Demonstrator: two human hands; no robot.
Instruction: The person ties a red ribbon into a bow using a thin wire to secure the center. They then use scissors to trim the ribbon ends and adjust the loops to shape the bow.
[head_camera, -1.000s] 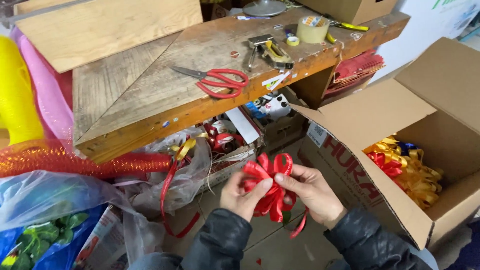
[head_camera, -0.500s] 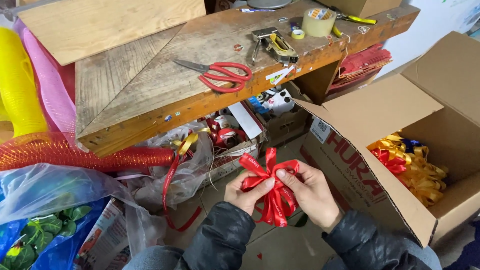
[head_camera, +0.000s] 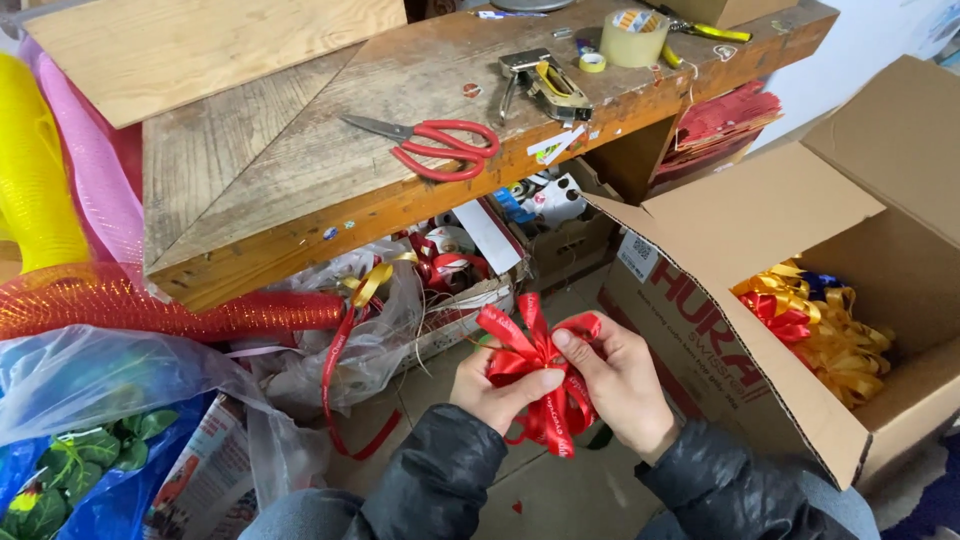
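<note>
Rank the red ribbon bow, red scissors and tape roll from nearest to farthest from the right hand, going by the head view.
1. Red ribbon bow: held in the right hand, pinched with the left hand too.
2. Red scissors: on the wooden bench, up and to the left.
3. Tape roll: at the bench's far edge, farthest.

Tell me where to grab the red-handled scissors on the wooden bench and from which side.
Take the red-handled scissors by their red loop handles, the end pointing toward the stapler. They lie flat on the wooden bench, blades shut and pointing toward the left end, so coming from above at the handle end, near the front edge, probably keeps fingers off the blades. Both hands currently hold a red ribbon bow.
</note>
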